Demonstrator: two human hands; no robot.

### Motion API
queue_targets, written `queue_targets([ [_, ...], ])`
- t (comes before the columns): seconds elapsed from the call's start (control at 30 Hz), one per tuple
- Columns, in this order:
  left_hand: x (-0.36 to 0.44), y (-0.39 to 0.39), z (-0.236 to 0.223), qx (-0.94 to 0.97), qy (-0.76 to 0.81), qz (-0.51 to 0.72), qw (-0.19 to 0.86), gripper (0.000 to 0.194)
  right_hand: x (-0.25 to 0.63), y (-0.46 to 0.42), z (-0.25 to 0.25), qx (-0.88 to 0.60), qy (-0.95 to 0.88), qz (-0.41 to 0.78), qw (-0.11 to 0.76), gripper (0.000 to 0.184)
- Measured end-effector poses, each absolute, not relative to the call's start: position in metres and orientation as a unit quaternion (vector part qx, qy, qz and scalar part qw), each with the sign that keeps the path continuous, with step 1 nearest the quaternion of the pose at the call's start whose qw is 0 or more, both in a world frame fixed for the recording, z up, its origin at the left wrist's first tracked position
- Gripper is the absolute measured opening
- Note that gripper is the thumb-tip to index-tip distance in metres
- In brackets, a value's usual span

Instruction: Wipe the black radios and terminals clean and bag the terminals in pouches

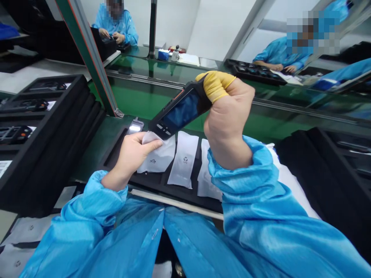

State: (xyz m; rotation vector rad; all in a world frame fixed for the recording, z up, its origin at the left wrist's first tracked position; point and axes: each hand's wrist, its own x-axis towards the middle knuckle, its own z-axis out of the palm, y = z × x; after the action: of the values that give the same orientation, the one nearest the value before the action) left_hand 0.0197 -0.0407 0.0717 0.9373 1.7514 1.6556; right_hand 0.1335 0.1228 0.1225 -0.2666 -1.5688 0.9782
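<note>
Above the black foam tray [158,192], head view: the right hand [227,123], fingers in yellow finger cots [216,85], clenches a black handheld terminal [179,110], tilted and unsleeved — its lower end just beside the mouth of a white printed sleeve [158,154]. The left hand [130,154] pinches that sleeve's top edge. Two more sleeves [183,159] lie flat to its right in the tray. Left of the tray, black cases [43,116] hold further terminals; beyond it, a co-worker [116,23] in a blue smock sits past a green conveyor [145,96].

White walls [220,27], green conveyor belt [145,96] — glossy
</note>
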Motion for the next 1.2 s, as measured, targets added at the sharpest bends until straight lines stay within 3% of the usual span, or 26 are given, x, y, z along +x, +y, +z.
queue_targets([
  [0.43,0.027,-0.036,0.072,0.35,0.644,0.618,0.285,0.035,0.13,0.119,0.137,-0.088,-0.667,0.368,0.642,0.037],
  [0.8,0.026,-0.034,0.067,0.334,0.63,0.659,0.24,0.043,0.142,0.117,0.129,-0.108,-0.7,0.342,0.618,0.023],
  [1.03,0.031,-0.029,0.065,0.349,0.549,0.699,0.297,0.037,0.151,0.095,0.145,-0.106,-0.698,0.304,0.639,0.018],
  [1.2,0.031,-0.027,0.065,0.325,0.53,0.714,0.322,0.046,0.159,0.098,0.153,-0.106,-0.71,0.284,0.636,0.017],
])
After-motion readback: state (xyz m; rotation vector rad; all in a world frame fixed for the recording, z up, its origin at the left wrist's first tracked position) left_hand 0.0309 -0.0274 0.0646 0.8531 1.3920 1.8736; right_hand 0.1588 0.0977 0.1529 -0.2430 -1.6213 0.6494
